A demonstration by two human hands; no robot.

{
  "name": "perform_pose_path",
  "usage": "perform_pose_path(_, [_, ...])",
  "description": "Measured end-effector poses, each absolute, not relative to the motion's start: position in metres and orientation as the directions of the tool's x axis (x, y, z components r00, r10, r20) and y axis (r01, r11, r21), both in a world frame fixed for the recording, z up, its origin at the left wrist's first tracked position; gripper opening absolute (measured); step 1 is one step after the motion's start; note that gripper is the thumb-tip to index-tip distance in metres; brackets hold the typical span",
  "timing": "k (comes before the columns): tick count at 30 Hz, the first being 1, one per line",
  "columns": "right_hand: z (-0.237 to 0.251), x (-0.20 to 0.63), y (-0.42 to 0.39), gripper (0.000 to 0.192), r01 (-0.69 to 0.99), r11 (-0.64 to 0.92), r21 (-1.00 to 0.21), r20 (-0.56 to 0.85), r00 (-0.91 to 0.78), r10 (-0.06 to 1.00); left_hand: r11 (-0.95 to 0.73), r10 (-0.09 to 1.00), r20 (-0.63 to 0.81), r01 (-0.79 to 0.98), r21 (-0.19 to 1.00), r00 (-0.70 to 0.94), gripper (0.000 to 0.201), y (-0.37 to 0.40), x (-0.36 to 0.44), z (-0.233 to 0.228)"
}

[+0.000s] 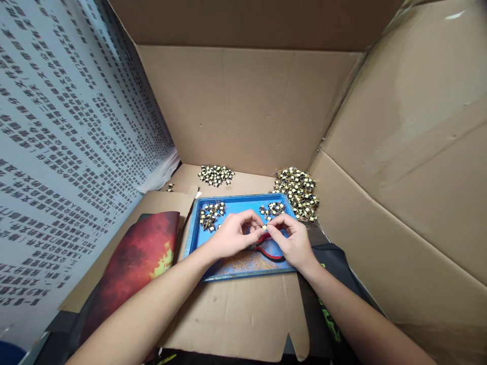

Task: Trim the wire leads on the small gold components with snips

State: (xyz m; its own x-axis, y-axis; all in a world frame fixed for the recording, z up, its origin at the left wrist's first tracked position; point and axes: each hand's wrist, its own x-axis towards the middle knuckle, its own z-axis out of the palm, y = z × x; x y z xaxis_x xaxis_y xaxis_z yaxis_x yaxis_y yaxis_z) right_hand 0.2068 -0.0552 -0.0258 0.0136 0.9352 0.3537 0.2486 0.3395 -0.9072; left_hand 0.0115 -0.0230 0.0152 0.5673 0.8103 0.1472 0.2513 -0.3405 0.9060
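Over a blue tray (243,277), my left hand (238,233) and my right hand (291,238) meet with fingertips pinched together. Between them is a small pale-yellow and black component (265,228) with thin wire leads, mostly hidden by the fingers. Both hands appear closed on it. Beneath the hands lie pliers with red and black handles (272,255), their jaws hidden. Copper-coloured wire clippings (243,262) are scattered on the tray floor. Inside the tray are a left cluster of similar components (211,215) and a smaller right cluster (272,209), partly covered by my right hand.
Behind the tray sits a pile of components (215,175), with a larger wire-legged heap (299,192) at the back right. Cardboard walls (251,106) rise behind and to the right. A red patterned mat (140,248) lies left, beside a printed sheet (76,126). Dark fabric (335,258) lies right.
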Motion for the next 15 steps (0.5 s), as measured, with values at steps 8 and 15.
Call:
perform_pose_path(8, [-0.0256,0.2074,-0.0541,0.013,0.177,0.324,-0.929,0.331,0.009,0.944,-0.294,0.816,0.129,0.213,0.932,0.563,0.030,-0.0235,0.0125,0.0147])
perform_pose_path(15, [-0.0281,0.2080,-0.0541,0.015,0.165,0.326,-0.931,0.335,0.033,0.941,-0.253,0.820,0.115,0.175,0.951,0.561,0.032,-0.0231,0.0129,0.0124])
